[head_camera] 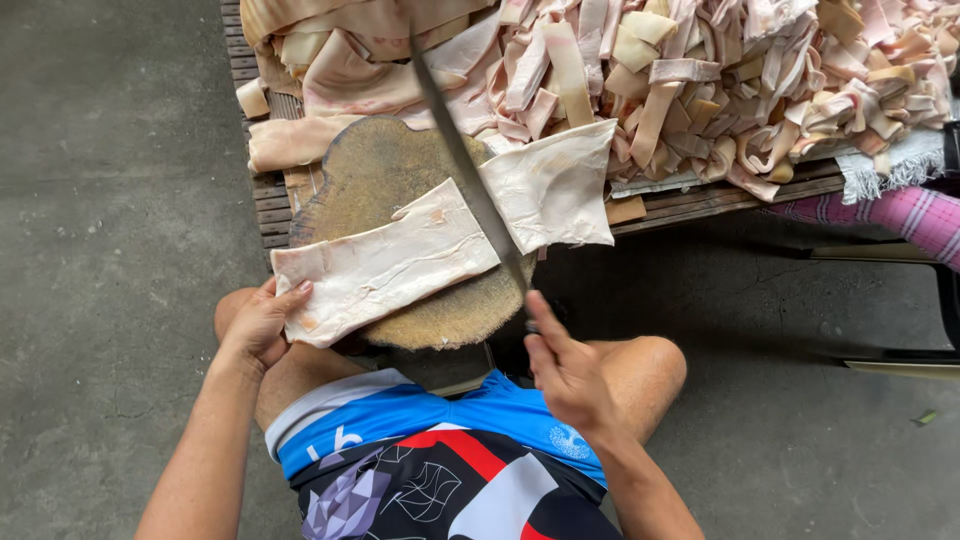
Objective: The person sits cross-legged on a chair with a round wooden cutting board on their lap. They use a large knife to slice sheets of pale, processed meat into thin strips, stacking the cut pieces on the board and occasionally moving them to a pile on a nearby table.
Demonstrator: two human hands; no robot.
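Observation:
A wide pale slab of pork skin lies across a round wooden chopping block. My left hand grips the slab's near left end at the block's edge. My right hand is closed on the handle of a long dark knife, whose blade runs away from me across the slab. A second pale piece lies to the right of the blade, partly off the block.
A big heap of cut skin strips covers the low slatted wooden platform behind the block. Someone's leg in pink plaid shows at the right, beside a stool frame. Grey concrete floor surrounds me.

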